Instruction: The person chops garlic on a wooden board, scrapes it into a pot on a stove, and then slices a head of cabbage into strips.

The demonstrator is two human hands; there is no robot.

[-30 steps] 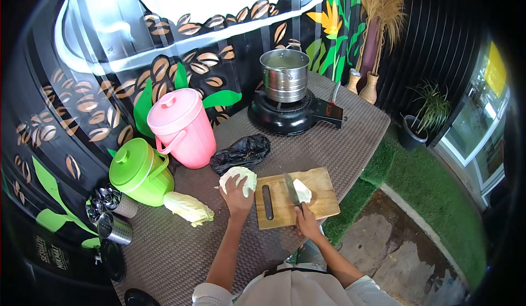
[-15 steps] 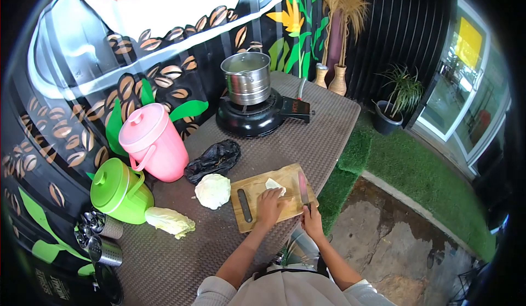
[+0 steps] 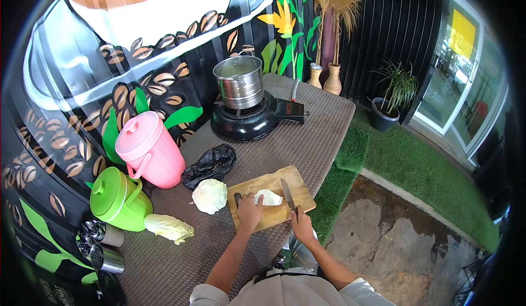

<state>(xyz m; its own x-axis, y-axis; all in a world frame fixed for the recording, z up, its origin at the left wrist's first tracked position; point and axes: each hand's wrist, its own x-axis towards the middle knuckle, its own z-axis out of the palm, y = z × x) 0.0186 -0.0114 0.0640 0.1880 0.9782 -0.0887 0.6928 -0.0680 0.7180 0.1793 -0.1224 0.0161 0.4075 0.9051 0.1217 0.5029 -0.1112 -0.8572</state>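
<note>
Early going with the cutting, by the look of it! One pale cabbage piece (image 3: pixel 268 197) lies on the wooden cutting board (image 3: pixel 300 187), close to the bench's (image 3: pixel 183 259) right-hand edge, with no pile of slices in sight. Left hand (image 3: pixel 250 213) at the piece's left end, fingers bent and close together; whether they pinch or just steady it, I cannot tell. Right hand (image 3: pixel 302 226) wrapped round the handle of the kitchen knife (image 3: pixel 287 192), blade angled just beside the piece, apart from it. Off the board, a round cabbage (image 3: pixel 210 196) and a napa cabbage (image 3: pixel 169 228) look uncut on the sides we see. Their undersides are hidden, the black plastic bag's (image 3: pixel 209 166) contents too, and what's inside the steel pot (image 3: pixel 239 87) is hard to make out.
</note>
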